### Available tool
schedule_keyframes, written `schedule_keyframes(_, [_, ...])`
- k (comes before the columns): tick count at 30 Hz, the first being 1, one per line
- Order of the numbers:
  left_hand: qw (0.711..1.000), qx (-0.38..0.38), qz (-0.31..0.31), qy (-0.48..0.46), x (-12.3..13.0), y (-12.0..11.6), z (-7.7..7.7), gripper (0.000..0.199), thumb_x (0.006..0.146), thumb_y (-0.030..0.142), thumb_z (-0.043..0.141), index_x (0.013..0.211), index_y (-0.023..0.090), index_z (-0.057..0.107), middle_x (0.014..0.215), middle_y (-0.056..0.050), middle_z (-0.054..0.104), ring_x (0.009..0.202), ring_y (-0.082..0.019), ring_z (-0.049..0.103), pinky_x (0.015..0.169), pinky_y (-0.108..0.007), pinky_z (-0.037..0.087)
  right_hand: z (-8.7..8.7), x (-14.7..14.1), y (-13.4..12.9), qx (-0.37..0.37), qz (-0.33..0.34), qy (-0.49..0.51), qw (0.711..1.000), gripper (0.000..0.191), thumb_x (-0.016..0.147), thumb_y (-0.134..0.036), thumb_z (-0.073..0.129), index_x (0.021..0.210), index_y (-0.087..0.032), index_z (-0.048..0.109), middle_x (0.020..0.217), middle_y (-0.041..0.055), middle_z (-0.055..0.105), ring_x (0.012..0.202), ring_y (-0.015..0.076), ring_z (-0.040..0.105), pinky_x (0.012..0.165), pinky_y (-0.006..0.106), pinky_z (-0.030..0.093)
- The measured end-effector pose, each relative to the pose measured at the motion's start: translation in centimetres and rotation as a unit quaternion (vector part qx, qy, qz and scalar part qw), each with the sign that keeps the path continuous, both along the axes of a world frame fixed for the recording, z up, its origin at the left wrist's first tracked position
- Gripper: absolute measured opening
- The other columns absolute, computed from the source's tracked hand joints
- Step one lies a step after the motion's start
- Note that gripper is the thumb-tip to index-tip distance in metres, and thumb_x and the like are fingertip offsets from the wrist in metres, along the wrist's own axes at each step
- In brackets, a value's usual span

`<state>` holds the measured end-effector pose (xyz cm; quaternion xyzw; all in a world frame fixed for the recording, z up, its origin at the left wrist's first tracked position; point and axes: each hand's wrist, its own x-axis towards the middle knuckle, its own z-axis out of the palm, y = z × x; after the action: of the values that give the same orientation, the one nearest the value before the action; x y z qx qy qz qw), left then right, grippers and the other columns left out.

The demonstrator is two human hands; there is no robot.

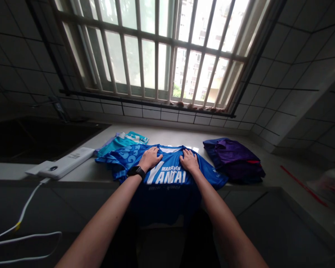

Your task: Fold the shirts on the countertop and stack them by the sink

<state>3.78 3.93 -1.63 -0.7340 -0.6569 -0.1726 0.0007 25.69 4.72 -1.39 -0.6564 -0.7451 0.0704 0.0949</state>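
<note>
A blue T-shirt [169, 160] with white "Marathon Yantai" lettering lies front side up on the counter, its lower part hanging over the front edge. My left hand [150, 159] rests on the shirt just left of the neckline, fingers stretched out flat. On the other side of the collar, my right hand [189, 160] lies flat with its fingers slightly apart. Neither hand grips the cloth. A dark watch [136, 171] is on my left wrist. The left sleeve carries a pale cloud pattern and partly covers a teal garment [123, 140].
Dark purple and blue folded clothes [236, 158] are piled at the right. A white power bank [68, 163] with a cable [28, 208] sits at the left, near a dark sink [39, 136] and tap [60, 109]. A barred window [156, 39] is behind the counter [181, 131].
</note>
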Motion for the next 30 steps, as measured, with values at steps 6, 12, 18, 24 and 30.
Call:
schedule_keyframes(6, [1.000,0.006,-0.001,-0.017,-0.01,0.00,0.02,0.055,0.096,0.037,0.046,0.142,0.009,0.058,0.152,-0.019,0.056,0.143,-0.030,0.051,0.121,-0.039,0.036,-0.11,-0.08,0.04,0.010,-0.006,-0.002,1.000,0.064,0.104,-0.042,0.026,0.161,-0.015,0.038,0.170,0.0073,0.029,0.157,0.0241,0.025,0.128,0.048,0.018])
schedule_keyframes(12, [1.000,-0.006,0.002,-0.003,0.05,-0.04,0.13,0.053,0.096,0.038,0.046,0.140,0.010,0.060,0.153,-0.018,0.055,0.144,-0.030,0.049,0.122,-0.038,0.034,-0.01,-0.07,0.00,0.009,-0.005,0.000,1.000,0.065,0.104,-0.042,0.026,0.161,-0.014,0.037,0.170,0.0071,0.030,0.157,0.0241,0.024,0.127,0.048,0.019])
schedule_keyframes(18, [1.000,0.005,0.001,-0.023,0.06,-0.13,0.18,0.050,0.095,0.036,0.050,0.136,0.013,0.063,0.151,-0.017,0.058,0.142,-0.030,0.052,0.120,-0.039,0.038,-0.15,-0.03,0.17,0.010,-0.006,-0.004,1.000,0.064,0.105,-0.045,0.027,0.161,-0.016,0.038,0.170,0.0084,0.030,0.157,0.0236,0.025,0.127,0.047,0.019])
schedule_keyframes(24, [1.000,-0.001,0.000,-0.017,0.15,-0.32,0.29,0.050,0.095,0.036,0.049,0.137,0.012,0.062,0.152,-0.017,0.056,0.143,-0.030,0.050,0.120,-0.039,0.037,-0.08,0.02,0.15,0.005,-0.005,0.005,1.000,0.064,0.105,-0.045,0.027,0.161,-0.016,0.038,0.170,0.0080,0.029,0.157,0.0235,0.025,0.127,0.047,0.018])
schedule_keyframes(30, [1.000,-0.009,0.002,-0.013,0.19,-0.29,0.31,0.051,0.096,0.037,0.048,0.138,0.011,0.061,0.152,-0.017,0.056,0.143,-0.030,0.049,0.121,-0.037,0.036,0.16,0.02,0.00,0.001,-0.004,0.010,1.000,0.062,0.105,-0.044,0.028,0.161,-0.017,0.039,0.170,0.0082,0.029,0.157,0.0237,0.025,0.127,0.047,0.017])
